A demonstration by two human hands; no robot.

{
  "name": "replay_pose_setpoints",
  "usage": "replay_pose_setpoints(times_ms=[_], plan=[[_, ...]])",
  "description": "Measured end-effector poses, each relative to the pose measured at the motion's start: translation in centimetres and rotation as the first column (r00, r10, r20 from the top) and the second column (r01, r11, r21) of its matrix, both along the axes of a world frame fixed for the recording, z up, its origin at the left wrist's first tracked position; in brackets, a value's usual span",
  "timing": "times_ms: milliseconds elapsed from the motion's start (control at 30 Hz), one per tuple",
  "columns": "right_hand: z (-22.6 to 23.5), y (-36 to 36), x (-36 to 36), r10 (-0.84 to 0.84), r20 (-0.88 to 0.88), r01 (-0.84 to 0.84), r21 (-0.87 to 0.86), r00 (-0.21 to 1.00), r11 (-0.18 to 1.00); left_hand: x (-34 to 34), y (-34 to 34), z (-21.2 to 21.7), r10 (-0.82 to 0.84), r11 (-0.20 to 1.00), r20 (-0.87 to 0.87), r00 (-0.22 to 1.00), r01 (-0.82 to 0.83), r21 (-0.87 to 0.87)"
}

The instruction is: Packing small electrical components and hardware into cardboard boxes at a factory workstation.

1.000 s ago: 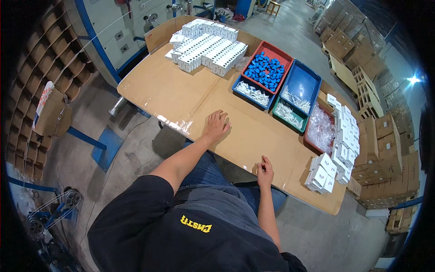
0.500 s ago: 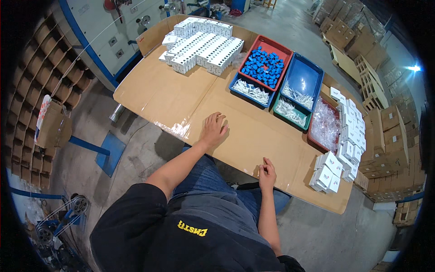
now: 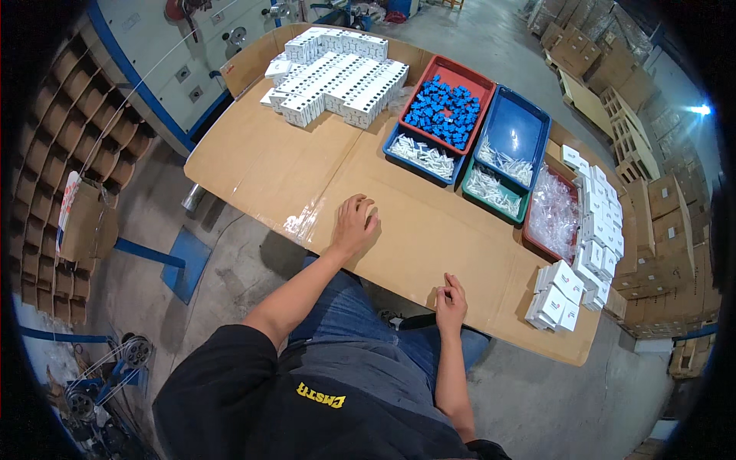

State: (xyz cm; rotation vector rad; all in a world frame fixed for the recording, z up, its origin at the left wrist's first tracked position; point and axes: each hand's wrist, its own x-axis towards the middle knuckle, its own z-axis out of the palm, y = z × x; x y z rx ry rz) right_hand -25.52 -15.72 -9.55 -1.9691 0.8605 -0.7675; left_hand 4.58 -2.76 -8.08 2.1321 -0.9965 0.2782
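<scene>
My left hand (image 3: 354, 227) rests palm down near the front edge of the cardboard-covered table (image 3: 414, 245). Its fingers are lightly bent and apart, with nothing held. At the same edge, further right, my right hand (image 3: 451, 303) touches the cardboard, its fingers loosely extended and also holding nothing. Beyond the hands, a red tray (image 3: 489, 86) of blue plastic pieces (image 3: 441, 112) sits partly over a blue tray (image 3: 392, 158) of small white parts (image 3: 423, 156). Small white boxes (image 3: 558, 291) are stacked at the right, nearest to my right hand.
Rows of white boxes (image 3: 337, 84) stand at the table's far left. Beside the red tray are another blue tray (image 3: 515, 126), a green tray (image 3: 469, 192) with white parts, and a red tray of clear plastic bags (image 3: 553, 211). Large cartons (image 3: 667, 245) are piled at the right.
The whole view has shifted slightly. Both hands stay at nearly the same spots on the table, with only small finger movements. The trays and boxes have not been moved.
</scene>
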Motion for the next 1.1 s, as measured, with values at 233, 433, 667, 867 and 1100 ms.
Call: replay_pose_setpoints(times_ms=[233, 433, 667, 867, 1100], plan=[[0.1, -0.5, -0.3, -0.014, -0.008, 0.014, 0.026, 1.0, 1.0, 0.1, -0.6, -0.3, 0.005, 1.0, -0.046, 0.999, -0.005, 0.002], [0.5, 0.1, 0.2, -0.001, -0.027, 0.001, 0.018, 1.0, 1.0, 0.3, 0.5, -0.7, 0.032, 0.999, -0.05, 0.998, -0.029, 0.046], [0.2, 0.7, 0.1, -0.05, -0.055, 0.05, 0.001, 0.997, 0.999, 0.4, 0.2, -0.1, 0.006, 0.996, -0.03, 1.0, -0.003, 0.086], [0.7, -0.4, 0.0, -0.043, -0.053, 0.039, -0.078, 0.998, 0.996, 1.0, -1.3, -0.5, -0.054, 0.999, 0.005, 0.999, 0.054, -0.003], [1.9, -0.8, 0.1, -0.012, 0.054, 0.004, 0.137, 0.998, 0.991, 1.1, -0.6, -1.3, -0.073, 0.995, 0.011, 0.997, 0.073, 0.062]])
